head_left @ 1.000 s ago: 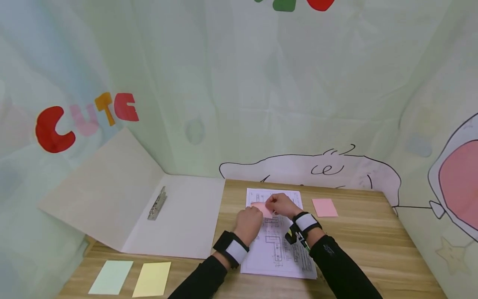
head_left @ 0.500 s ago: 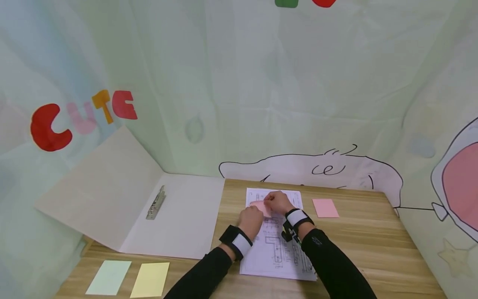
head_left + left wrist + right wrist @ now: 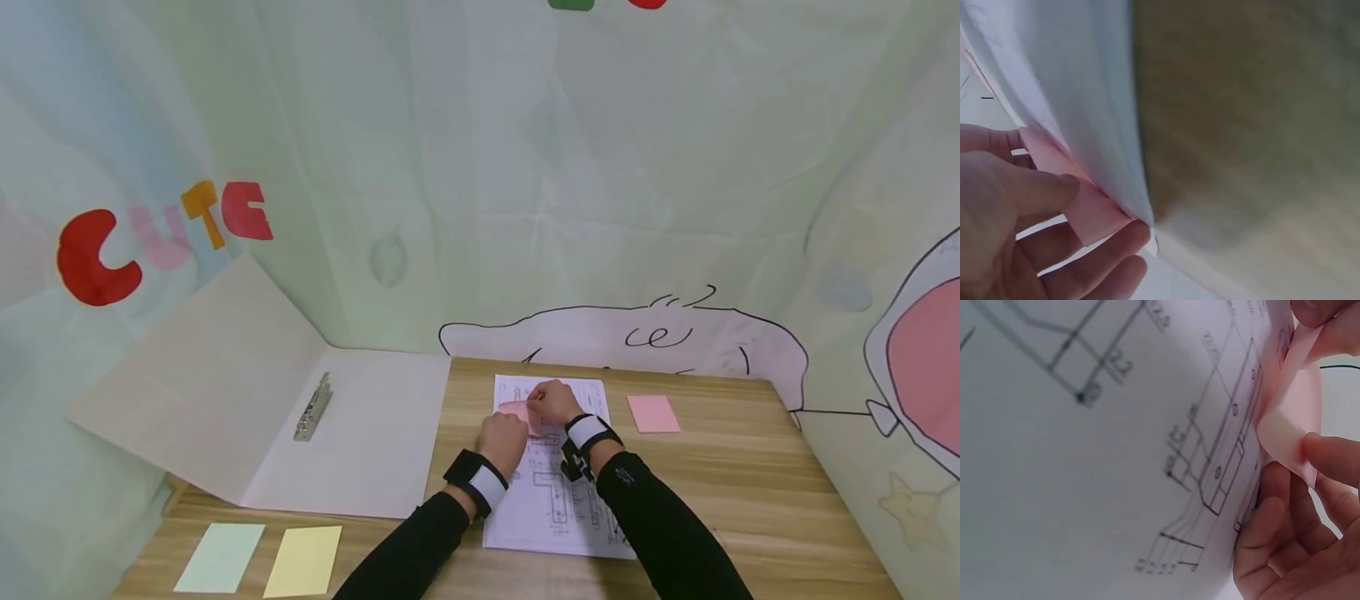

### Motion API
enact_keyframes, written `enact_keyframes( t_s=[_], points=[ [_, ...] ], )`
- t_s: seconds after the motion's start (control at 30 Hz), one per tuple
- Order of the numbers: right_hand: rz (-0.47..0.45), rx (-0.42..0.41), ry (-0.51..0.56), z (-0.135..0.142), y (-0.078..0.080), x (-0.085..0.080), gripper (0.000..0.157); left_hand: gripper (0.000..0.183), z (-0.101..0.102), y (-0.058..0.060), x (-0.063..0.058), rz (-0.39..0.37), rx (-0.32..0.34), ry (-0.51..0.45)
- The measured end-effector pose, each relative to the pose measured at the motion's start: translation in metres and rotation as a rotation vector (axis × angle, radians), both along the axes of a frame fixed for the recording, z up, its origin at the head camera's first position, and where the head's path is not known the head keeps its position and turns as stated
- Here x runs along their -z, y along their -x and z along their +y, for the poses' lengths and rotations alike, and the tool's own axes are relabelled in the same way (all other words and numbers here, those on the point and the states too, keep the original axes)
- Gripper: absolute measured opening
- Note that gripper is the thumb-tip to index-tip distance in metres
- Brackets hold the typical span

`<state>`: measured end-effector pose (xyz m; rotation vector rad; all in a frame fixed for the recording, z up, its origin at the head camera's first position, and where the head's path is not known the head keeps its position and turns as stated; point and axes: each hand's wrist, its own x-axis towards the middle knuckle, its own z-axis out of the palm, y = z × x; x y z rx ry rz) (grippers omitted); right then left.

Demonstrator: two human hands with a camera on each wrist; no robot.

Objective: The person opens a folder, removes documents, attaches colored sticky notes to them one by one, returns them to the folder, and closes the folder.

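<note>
A pink sticky note is held between both hands over the upper part of a stack of printed drawing sheets. My left hand grips the note's left side; in the left wrist view the thumb lies across the pink paper with fingers behind it. My right hand pinches the note's other side, and in the right wrist view the note bends in a curve between the two hands. Its lower edge is close to the printed sheet. The fingertips are partly hidden in the head view.
A second pink sticky note lies right of the sheets on the wooden table. To the left stands an open folder with a metal clip. A green note and a yellow note lie at the front left.
The right hand has moved slightly left and away, its forearm swinging left, and the held pink note bends more. The left hand has shifted only a little.
</note>
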<state>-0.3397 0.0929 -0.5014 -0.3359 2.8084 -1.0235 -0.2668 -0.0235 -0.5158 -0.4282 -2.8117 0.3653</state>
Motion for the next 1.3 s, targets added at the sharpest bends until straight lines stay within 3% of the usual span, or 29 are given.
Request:
enact_keyframes(
  t_s=[0.37,0.57,0.7,0.83,1.07,1.3],
  points=[
    [-0.036,0.035,-0.007,-0.003,0.009,0.006,0.012,0.018,-0.002,0.001,0.003,0.002,0.000,0.039],
    [0.023,-0.001,-0.106,-0.007,0.019,0.012,0.009,0.016,-0.004,-0.001,-0.009,-0.082,0.004,0.015],
    [0.082,-0.003,-0.227,-0.015,0.021,0.018,0.028,0.015,-0.007,-0.003,-0.017,-0.130,0.010,-0.001],
    [0.097,0.068,-0.329,-0.028,0.019,0.023,0.045,0.013,-0.009,-0.005,-0.017,-0.145,0.021,-0.045],
    [0.042,0.197,-0.371,-0.044,0.012,0.018,0.062,0.013,-0.009,-0.006,-0.016,-0.183,0.012,-0.092],
    [0.037,0.236,-0.367,-0.046,0.009,0.016,0.066,0.016,-0.007,-0.004,-0.017,-0.208,-0.002,-0.086]
  ],
)
